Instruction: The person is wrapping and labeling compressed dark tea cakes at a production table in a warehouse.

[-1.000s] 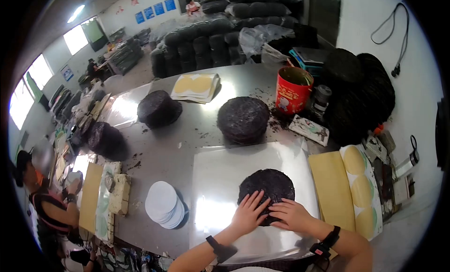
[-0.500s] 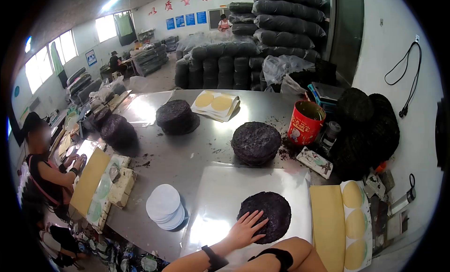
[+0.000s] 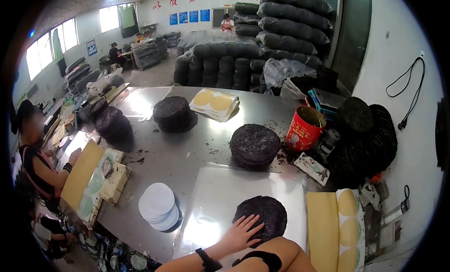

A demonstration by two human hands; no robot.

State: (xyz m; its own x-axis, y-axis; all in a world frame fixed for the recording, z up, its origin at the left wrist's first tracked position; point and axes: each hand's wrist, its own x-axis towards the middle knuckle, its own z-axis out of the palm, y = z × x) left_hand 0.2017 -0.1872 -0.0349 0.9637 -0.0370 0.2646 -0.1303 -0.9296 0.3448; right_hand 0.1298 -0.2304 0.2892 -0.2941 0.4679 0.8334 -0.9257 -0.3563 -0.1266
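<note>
On sheet (image 3: 211, 192): round disc (image 3: 271, 211) — flat, nearer right edge
Left hand (image 3: 241, 233): splayed fingers atop
Right fingers: unseen — can't tell

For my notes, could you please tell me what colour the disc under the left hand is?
The disc is nearly black; the head view shows it.

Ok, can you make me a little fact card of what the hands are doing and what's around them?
Left hand: spread on a dark disc, fingers apart; left hand
Right hand: not in view
Under the disc: shiny sheet
To the left: white circles
To the right: yellow sheet
Farther back: dark stack, red bucket
</note>
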